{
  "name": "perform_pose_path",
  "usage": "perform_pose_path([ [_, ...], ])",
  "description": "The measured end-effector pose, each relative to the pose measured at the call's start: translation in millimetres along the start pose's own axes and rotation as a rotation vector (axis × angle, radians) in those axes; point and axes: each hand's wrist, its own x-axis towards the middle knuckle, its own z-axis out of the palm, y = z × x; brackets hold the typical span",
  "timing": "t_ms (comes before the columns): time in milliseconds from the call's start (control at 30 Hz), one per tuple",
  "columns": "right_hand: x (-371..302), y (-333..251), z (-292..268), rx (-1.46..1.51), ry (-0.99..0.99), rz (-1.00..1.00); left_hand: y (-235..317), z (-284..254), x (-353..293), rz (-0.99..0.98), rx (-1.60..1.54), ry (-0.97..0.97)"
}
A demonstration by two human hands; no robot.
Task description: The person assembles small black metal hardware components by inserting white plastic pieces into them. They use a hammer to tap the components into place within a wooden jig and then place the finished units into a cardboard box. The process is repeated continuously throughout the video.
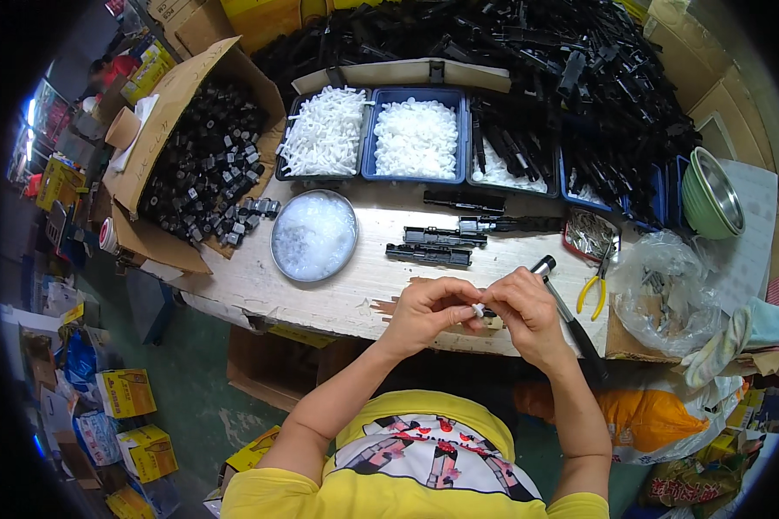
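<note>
Close together over the table's front edge, my left hand point(428, 313) pinches a small white plastic part point(478, 309) between thumb and fingertips. My right hand point(530, 310) is closed, its fingertips meeting at a small dark piece beside the white part; its exact shape is hidden by the fingers. Just right of that hand lies a hammer point(587, 343) with a black grip. Beyond my hands, several black plastic housings point(433, 254) rest on the worn white table point(337, 298).
A round dish of whitish material point(314, 235) stands left of centre. Blue bins hold white tubes point(327, 130) and white pieces point(415, 138). Black parts point(563, 60) heap up behind. A carton of black blocks point(208, 164), yellow-handled pliers point(592, 294) and a plastic bag point(671, 294) flank the workspace.
</note>
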Motion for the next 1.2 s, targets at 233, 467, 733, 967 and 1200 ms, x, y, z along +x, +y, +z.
perform_pose_path([
  [233, -4, 0, 13, -0.146, 0.087, -0.036, -7, -6, -3, 0.504, 0.707, 0.103],
  [467, -6, -3, 21, -0.329, 0.06, -0.101, -2, -7, -4, 0.483, 0.838, 0.153],
  [733, -8, 13, 32, -0.478, -0.108, -0.121, -12, -23, -16, 0.341, 1.075, 0.17],
  [967, 6, 8, 36, -0.481, -0.273, -0.117, -19, -23, -16, 0.337, 1.064, 0.159],
  [1200, 15, 11, 30, -0.392, -0.408, -0.061, -18, -26, -14, 0.339, 1.056, 0.119],
])
